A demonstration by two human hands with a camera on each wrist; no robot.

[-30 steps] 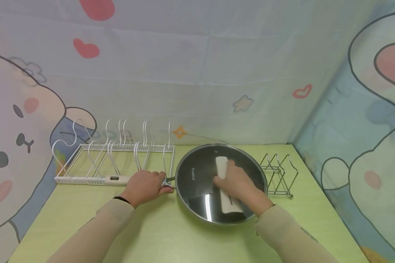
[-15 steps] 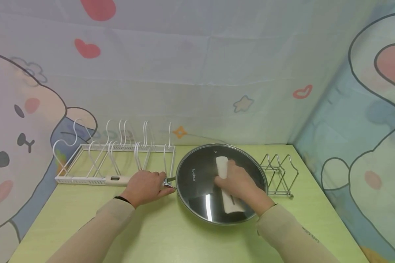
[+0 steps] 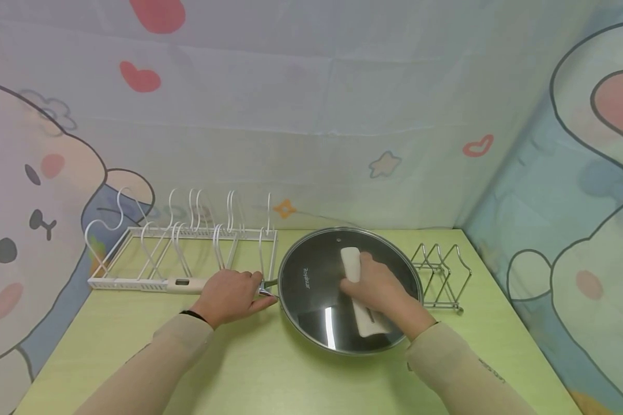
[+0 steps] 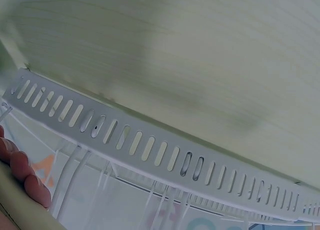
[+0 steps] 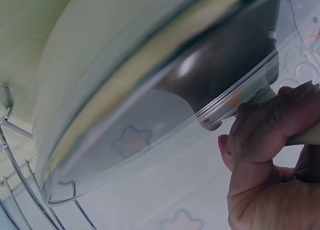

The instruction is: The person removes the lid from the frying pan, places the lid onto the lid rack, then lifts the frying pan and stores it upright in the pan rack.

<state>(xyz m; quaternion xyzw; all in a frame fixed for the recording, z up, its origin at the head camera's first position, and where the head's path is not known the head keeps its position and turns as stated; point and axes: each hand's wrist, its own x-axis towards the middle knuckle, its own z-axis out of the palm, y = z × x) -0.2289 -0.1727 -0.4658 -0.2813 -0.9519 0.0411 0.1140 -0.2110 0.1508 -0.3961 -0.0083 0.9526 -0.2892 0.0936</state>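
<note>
A frying pan (image 5: 95,45) with a pale outer side stands on the table, covered by a round glass lid (image 3: 311,314) with a metal rim. My left hand (image 3: 231,297) grips the pan's cream handle (image 3: 186,285) close to the pan; in the left wrist view only curled fingertips (image 4: 36,190) show at the edge. Over the lid, my right hand (image 3: 378,285) is curled round its long cream handle (image 3: 350,260). In the right wrist view, that hand's fingers (image 5: 270,125) wrap the lid handle. What lies inside the pan is too dark to tell.
A white wire rack (image 3: 135,285) with upright curved dividers stands at the back left, its front edge by the pan handle. Right of the pan is a small metal rack (image 3: 443,302). Printed cloth walls (image 3: 311,115) enclose the pale green table (image 3: 259,369).
The lid has turned slightly counterclockwise under my right hand, its handle's near end shifting right. My left hand has kept its grip on the pan handle.
</note>
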